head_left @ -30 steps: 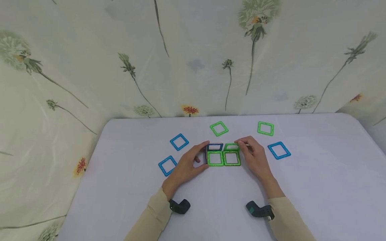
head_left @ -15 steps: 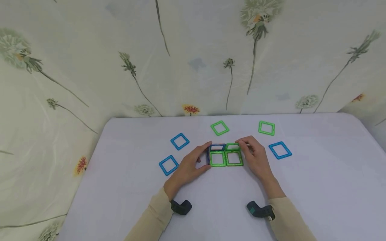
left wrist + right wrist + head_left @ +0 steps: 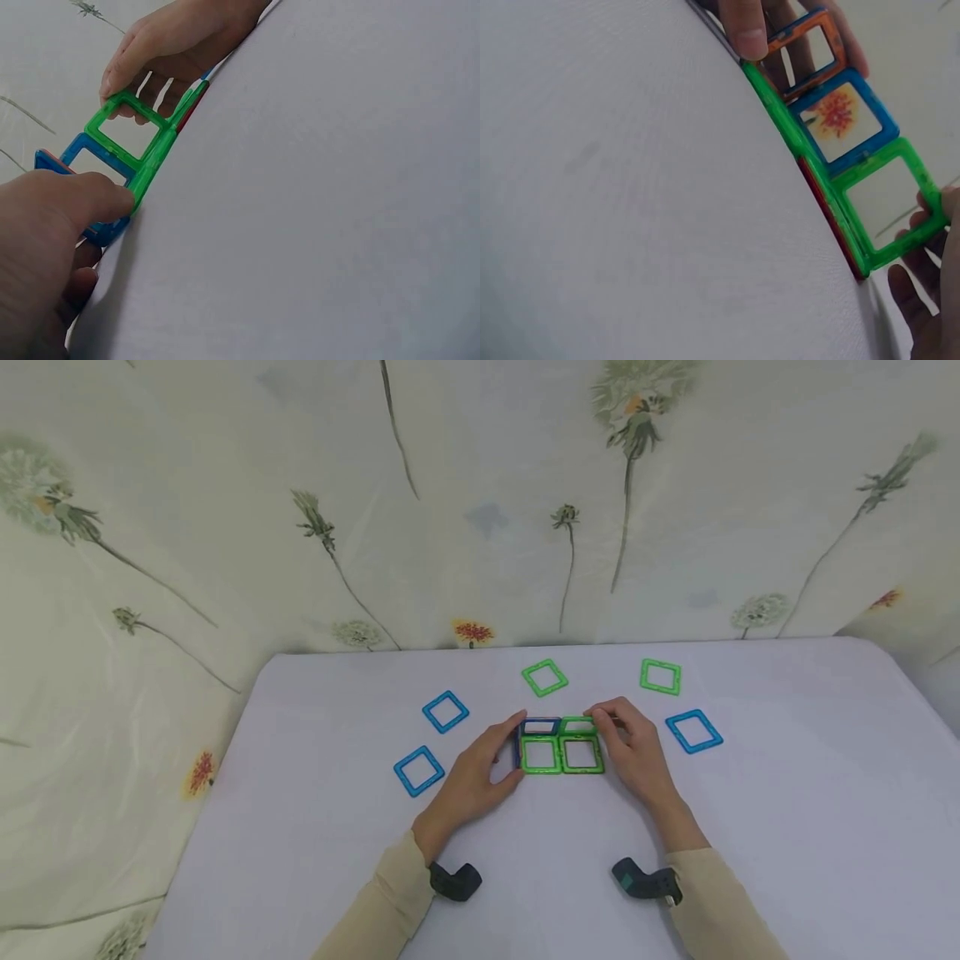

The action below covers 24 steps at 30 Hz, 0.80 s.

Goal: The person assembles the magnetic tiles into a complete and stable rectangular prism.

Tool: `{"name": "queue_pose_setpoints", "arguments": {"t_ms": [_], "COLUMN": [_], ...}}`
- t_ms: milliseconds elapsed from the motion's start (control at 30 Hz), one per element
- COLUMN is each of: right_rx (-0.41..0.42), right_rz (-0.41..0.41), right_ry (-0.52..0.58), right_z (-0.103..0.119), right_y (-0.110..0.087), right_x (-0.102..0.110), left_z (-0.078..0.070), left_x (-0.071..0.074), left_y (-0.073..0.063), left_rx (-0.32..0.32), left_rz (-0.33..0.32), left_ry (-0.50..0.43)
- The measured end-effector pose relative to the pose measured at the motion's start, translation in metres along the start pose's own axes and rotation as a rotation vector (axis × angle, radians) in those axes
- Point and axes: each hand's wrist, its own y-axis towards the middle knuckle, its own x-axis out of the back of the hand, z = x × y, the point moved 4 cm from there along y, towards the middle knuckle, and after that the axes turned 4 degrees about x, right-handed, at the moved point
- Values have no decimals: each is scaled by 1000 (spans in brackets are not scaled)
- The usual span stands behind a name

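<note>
Two green magnetic tiles, a left one (image 3: pixel 542 771) and a right one (image 3: pixel 582 770), lie flat side by side on the table. Behind them a blue tile (image 3: pixel 875 103) and a green tile (image 3: pixel 924 180) stand upright, edge to edge. At the left end another tile (image 3: pixel 840 45), orange on its inner face and blue outside, also stands up. My left hand (image 3: pixel 472 777) holds this end, thumb at the near corner and fingertips at the far one. My right hand (image 3: pixel 633 752) pinches the upright green tile at its outer upper corner.
Loose square tiles lie flat around the build: two blue ones at the left, an upper (image 3: pixel 458 722) and a lower (image 3: pixel 427 787), and a third blue tile (image 3: pixel 701 747) at the right. Farther back lie two green tiles, one (image 3: pixel 553 690) in the middle and one (image 3: pixel 660 692) at right.
The gap between the upright blue and green tiles has closed; they now stand edge to edge. The left part of the build has shifted slightly right with my left hand.
</note>
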Motion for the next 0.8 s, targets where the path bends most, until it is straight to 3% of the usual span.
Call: {"name": "queue_pose_setpoints", "arguments": {"t_ms": [267, 500, 800], "right_rx": [-11, -46, -94], "right_rz": [11, 10, 50], "right_ry": [-20, -19, -15], "right_z": [-4, -38, -40], "right_y": [-1, -4, -4], "right_x": [-2, -8, -8], "left_z": [0, -2, -1], "left_x": [1, 2, 3], "left_y": [-1, 0, -2], "left_rx": [-18, -14, 8], "left_rz": [-11, -6, -5], "left_ry": [9, 19, 18]}}
